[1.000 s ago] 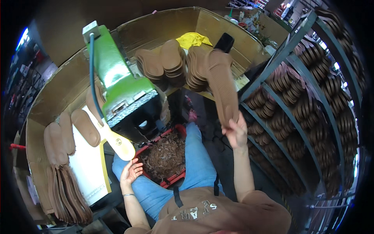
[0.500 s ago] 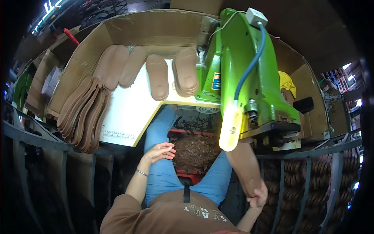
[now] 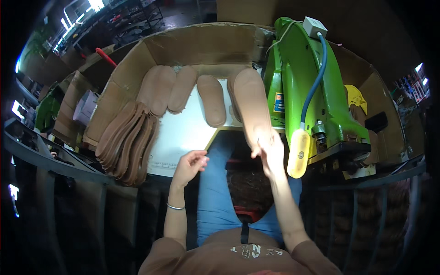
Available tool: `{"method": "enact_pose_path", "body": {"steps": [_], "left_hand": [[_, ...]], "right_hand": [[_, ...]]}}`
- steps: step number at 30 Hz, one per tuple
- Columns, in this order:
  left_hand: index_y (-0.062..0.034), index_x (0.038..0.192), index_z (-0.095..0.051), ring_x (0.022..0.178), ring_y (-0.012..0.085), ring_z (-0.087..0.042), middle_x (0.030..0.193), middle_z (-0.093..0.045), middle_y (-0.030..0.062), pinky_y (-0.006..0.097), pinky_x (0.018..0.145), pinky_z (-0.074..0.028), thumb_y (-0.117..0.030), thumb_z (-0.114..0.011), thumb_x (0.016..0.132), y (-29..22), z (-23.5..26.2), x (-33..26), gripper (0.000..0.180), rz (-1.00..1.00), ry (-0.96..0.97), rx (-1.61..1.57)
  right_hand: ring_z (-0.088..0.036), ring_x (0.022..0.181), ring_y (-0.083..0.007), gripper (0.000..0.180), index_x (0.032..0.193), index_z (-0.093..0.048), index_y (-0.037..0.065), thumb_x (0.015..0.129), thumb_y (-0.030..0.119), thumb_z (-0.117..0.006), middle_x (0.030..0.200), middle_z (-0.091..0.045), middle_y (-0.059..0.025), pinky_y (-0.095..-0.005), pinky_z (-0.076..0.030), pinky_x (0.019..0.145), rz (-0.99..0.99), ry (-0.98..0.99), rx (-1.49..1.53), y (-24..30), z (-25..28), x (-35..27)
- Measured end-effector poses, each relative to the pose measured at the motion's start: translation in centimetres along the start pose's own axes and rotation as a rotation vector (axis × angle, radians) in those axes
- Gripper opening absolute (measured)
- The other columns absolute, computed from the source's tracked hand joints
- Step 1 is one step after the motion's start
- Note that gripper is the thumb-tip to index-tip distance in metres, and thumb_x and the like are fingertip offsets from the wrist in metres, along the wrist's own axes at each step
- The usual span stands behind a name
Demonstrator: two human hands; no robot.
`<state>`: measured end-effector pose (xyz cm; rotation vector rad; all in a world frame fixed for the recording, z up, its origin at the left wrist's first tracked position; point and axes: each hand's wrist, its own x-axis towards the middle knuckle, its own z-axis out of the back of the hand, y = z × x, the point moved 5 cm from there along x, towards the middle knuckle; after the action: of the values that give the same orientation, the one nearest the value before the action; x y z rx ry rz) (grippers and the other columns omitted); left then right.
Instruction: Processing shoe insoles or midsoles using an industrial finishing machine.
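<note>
Nearest: my brown top, then my lap in blue trousers [image 3: 213,201]; between my knees a red tray [image 3: 245,211] of dark scraps, partly hidden by my forearm.

My left hand [image 3: 189,166]: empty, fingers loosely curled and apart, palm turned up, hovering at the near edge of the white board [image 3: 183,133]; touching nothing that I can make out; a thin bangle [image 3: 175,207] on that wrist.

My right hand [image 3: 270,153]: raised above the tray, fingers closed on the near end of a tan insole [image 3: 253,103]; the insole runs away from me, its far end over the back of the white board, just beside the green machine [image 3: 311,91].

On the white board, beyond my hands: one insole lying alone [image 3: 213,103], left of the held one; further left, a loose group of insoles [image 3: 165,89] overlapping one another against the cardboard wall [image 3: 201,43].

Left of the board: a fanned stack of brown insoles [image 3: 126,142], on edge, leaning toward the board.

Right: the green machine, a blue hose [image 3: 316,78] running down its side to a pale yellow paddle-shaped part [image 3: 298,153], near my right hand; behind the machine, something yellow [image 3: 355,96], its kind I cannot tell.

Far: cardboard wall around the bench; dim workshop beyond.
</note>
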<state>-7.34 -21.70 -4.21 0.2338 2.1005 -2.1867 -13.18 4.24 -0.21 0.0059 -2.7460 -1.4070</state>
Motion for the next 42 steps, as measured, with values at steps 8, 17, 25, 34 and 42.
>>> {"method": "enact_pose_path", "body": {"steps": [8,17,25,34,42], "left_hand": [[0.0014,0.106,-0.059,0.087,0.0284,-0.058,0.094,-0.062,0.0157,0.037,0.081,-0.046,-0.022,-0.072,0.076,-4.1,9.6,13.5,0.041,-0.574,-0.775,0.854],[-0.0014,0.111,-0.056,0.111,0.0413,-0.039,0.119,-0.043,0.0231,0.052,0.091,-0.035,-0.031,-0.077,0.065,-3.1,9.5,15.2,0.059,-0.024,-0.790,0.911],[-0.0039,0.088,-0.051,0.097,0.0267,-0.047,0.101,-0.045,0.0124,0.036,0.087,-0.041,-0.011,-0.083,0.054,-3.8,5.2,-9.5,0.047,-0.372,-0.863,0.378],[0.0011,0.120,-0.045,0.110,0.0288,-0.053,0.119,-0.050,0.0211,0.040,0.094,-0.044,-0.024,-0.086,0.056,-4.3,-6.6,-10.5,0.080,-0.467,-0.001,-0.136],[-0.0001,0.112,-0.054,0.098,0.0271,-0.060,0.111,-0.061,0.0203,0.039,0.089,-0.047,-0.035,-0.034,0.099,0.0,-22.1,-4.6,0.042,0.276,0.107,-0.869]], "right_hand": [[-0.046,0.038,-0.0116,0.057,0.130,-0.038,0.000,0.086,0.027,-0.063,0.074,-0.059,-0.0106,-0.0256,-0.039,0.032,0.094,-0.306,-0.687,-1.6,1.5,10.8],[-0.045,0.040,-0.0066,0.044,0.123,-0.041,-0.001,0.088,0.017,-0.062,0.058,-0.052,-0.0021,-0.0216,-0.040,0.036,-0.241,-0.110,-0.628,-9.7,6.0,-1.6],[-0.059,0.060,-0.0107,0.033,0.115,-0.053,-0.001,0.092,0.023,-0.055,0.077,-0.063,-0.0078,-0.0231,-0.050,0.052,-0.519,0.245,-0.392,-10.6,2.4,-8.2],[-0.059,0.096,-0.0164,0.043,0.117,-0.054,-0.002,0.077,0.008,-0.067,0.108,-0.061,-0.0102,-0.0298,-0.046,0.089,-0.535,0.071,-0.019,-2.3,10.6,-12.4],[-0.055,0.104,-0.0154,0.053,0.124,-0.049,-0.003,0.076,0.004,-0.072,0.114,-0.058,-0.0090,-0.0274,-0.044,0.090,-0.323,-0.259,-0.141,3.1,18.6,-25.9]]}}
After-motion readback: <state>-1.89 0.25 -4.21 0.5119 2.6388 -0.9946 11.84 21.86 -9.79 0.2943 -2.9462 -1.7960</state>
